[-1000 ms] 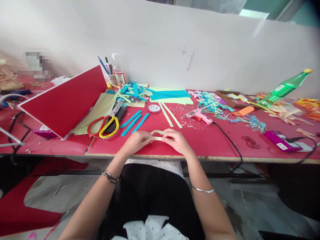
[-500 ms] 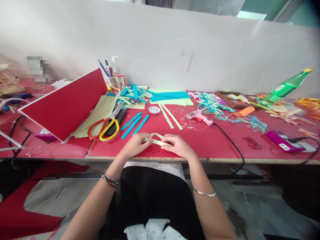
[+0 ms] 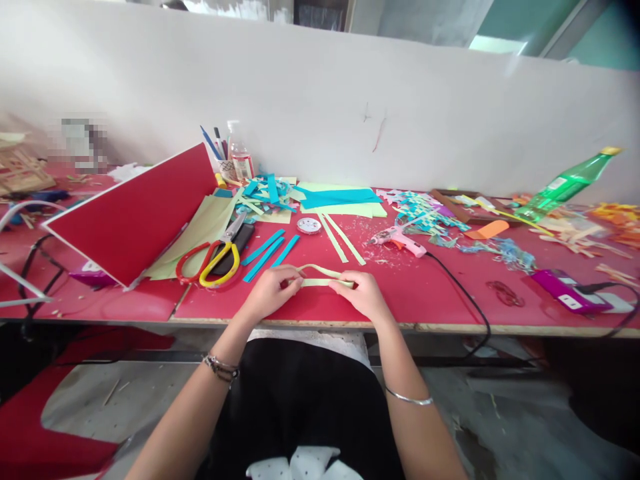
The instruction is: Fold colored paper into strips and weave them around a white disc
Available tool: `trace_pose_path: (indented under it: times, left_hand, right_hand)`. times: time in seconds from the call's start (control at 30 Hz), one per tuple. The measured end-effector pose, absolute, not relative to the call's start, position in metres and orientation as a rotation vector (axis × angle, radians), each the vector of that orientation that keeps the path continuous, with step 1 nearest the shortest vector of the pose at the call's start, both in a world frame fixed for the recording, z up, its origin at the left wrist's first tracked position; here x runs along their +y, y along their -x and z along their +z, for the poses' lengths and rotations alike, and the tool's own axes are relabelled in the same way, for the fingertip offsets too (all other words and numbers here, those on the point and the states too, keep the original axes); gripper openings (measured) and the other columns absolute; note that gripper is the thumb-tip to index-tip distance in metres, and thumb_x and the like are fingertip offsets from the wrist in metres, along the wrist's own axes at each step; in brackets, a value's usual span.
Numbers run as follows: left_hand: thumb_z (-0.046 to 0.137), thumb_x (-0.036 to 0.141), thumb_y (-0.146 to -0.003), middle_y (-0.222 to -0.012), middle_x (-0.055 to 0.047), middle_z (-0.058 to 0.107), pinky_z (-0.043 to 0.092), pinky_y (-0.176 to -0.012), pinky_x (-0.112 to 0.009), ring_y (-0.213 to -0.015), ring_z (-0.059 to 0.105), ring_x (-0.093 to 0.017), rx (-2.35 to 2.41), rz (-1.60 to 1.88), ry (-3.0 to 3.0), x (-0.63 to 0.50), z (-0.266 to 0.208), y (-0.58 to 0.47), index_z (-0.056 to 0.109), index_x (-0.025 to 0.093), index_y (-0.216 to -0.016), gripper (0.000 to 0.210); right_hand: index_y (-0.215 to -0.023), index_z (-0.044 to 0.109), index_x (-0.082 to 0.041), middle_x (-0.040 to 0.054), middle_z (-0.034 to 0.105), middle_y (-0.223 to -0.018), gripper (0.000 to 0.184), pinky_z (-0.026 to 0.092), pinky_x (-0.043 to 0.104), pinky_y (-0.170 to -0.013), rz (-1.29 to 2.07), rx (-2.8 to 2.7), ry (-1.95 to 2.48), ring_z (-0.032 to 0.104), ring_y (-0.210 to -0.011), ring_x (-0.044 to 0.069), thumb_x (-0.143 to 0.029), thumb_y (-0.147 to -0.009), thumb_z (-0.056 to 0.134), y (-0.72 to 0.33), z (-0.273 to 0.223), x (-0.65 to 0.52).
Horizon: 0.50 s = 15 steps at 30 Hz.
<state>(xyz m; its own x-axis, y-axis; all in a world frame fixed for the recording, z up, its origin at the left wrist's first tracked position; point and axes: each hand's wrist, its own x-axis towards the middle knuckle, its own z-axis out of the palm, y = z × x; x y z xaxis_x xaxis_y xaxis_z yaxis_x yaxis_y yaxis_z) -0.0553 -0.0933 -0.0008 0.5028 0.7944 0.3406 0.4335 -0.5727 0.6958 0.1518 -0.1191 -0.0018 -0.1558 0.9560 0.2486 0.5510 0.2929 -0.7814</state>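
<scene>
Between my two hands a pale green paper strip [image 3: 316, 283] is bent into a flat loop above the table's front part. My left hand [image 3: 273, 291] pinches its left end, my right hand [image 3: 365, 294] its right end; the fingers hide both ends. Left of the loop lie several blue paper strips [image 3: 263, 259] and scissors [image 3: 220, 263] with one red and one yellow handle. Two pale green strips [image 3: 342, 239] lie beyond my hands, beside a small round white disc [image 3: 309, 225]. A pink glue gun [image 3: 400, 239] rests further right.
A red board [image 3: 135, 213] leans at the left. Paper scraps [image 3: 265, 193] and blue and green sheets [image 3: 340, 199] lie at the back. On the right are a tilted green bottle [image 3: 570, 185], a purple power socket [image 3: 570, 292] and the glue gun's black cord [image 3: 463, 293].
My right hand has moved slightly right, and the loop between my hands is now longer and flatter. The view has tilted up slightly.
</scene>
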Motion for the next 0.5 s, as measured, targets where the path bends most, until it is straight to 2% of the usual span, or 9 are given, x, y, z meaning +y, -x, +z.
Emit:
trace_pose_path:
  times: [0.13, 0.2, 0.3, 0.4, 0.5]
  left_hand:
    - [0.041, 0.026, -0.08, -0.096, -0.007, 0.06, 0.04, -0.072, -0.024, -0.086, 0.055, -0.017, 1.048, 0.932, -2.229, -0.093, -0.001, 0.056, 0.057, 0.015, -0.069, 0.023]
    - [0.041, 0.025, -0.08, -0.094, -0.007, 0.06, 0.04, -0.071, -0.024, -0.088, 0.054, -0.017, 1.075, 0.941, -2.24, -0.093, 0.0, 0.056, 0.057, 0.015, -0.066, 0.023]
    - [0.041, 0.025, -0.079, -0.08, -0.005, 0.061, 0.039, -0.064, -0.022, -0.074, 0.055, -0.014, 1.071, 0.868, -2.261, -0.095, 0.003, 0.056, 0.057, 0.014, -0.066, 0.023]
    - [0.041, 0.023, -0.079, -0.066, -0.001, 0.057, 0.036, -0.058, -0.02, -0.06, 0.05, -0.011, 1.015, 0.763, -2.312, -0.096, 0.004, 0.054, 0.057, 0.014, -0.066, 0.023]
    - [0.04, 0.022, -0.08, -0.061, 0.0, 0.053, 0.035, -0.057, -0.019, -0.058, 0.047, -0.009, 0.92, 0.724, -2.331, -0.098, 0.005, 0.054, 0.054, 0.013, -0.063, 0.023]
  right_hand:
    - [-0.054, 0.048, -0.017, -0.0003, 0.045, -0.054, 0.034, 0.034, 0.024, -0.051, 0.651, -1.809, 1.345, 0.044, -0.052, 0.012, -0.042, -0.077, 0.046, -0.154, -0.005, -0.117]
    - [-0.057, 0.049, -0.017, 0.0006, 0.047, -0.059, 0.031, 0.037, 0.025, -0.054, 0.599, -1.808, 1.339, 0.047, -0.056, 0.013, -0.04, -0.078, 0.045, -0.154, -0.006, -0.116]
    - [-0.067, 0.054, -0.019, 0.0048, 0.051, -0.082, 0.024, 0.042, 0.029, -0.07, 0.384, -1.831, 1.329, 0.053, -0.08, 0.017, -0.039, -0.077, 0.048, -0.153, -0.007, -0.115]
    - [-0.085, 0.057, -0.023, 0.0073, 0.045, -0.111, 0.023, 0.032, 0.038, -0.091, 0.141, -1.951, 1.333, 0.042, -0.109, 0.024, -0.042, -0.073, 0.052, -0.147, -0.004, -0.118]
    - [-0.094, 0.054, -0.027, 0.0051, 0.043, -0.12, 0.028, 0.016, 0.047, -0.098, 0.074, -2.146, 1.308, 0.039, -0.113, 0.024, -0.045, -0.073, 0.052, -0.137, 0.001, -0.123]
